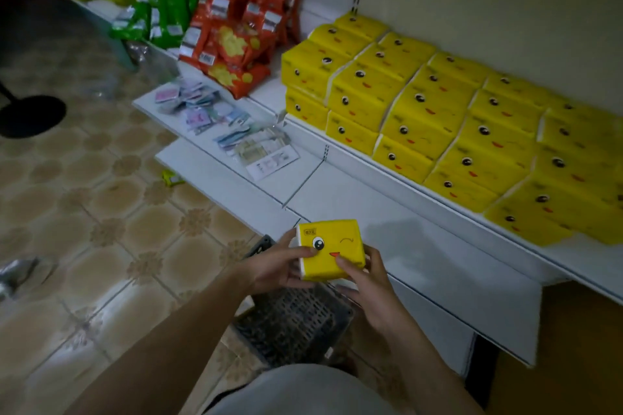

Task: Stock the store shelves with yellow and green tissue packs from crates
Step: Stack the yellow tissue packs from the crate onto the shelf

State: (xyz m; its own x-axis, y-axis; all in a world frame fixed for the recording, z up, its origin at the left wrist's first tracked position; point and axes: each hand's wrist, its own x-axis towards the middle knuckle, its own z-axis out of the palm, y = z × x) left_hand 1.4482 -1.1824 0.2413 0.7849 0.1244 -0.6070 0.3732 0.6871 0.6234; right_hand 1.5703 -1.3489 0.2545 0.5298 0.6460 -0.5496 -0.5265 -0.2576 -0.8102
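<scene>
Head-worn camera looks forward and down, close over shelf (337, 199) and floor (101, 212).

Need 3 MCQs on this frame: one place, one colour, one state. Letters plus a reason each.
1. Where is the dark crate?
A. on the floor below the hands
B. on the top shelf
C. beside the red bags

2. What colour is the held tissue pack?
A. green
B. yellow
C. red

3. How is the pack held?
A. left hand only
B. resting on the shelf
C. gripped by both hands

Answers: 1 A, it sits on the tiles under the hands. 2 B, yellow with a winking face. 3 C, the left hand and right hand grip its ends.
</scene>
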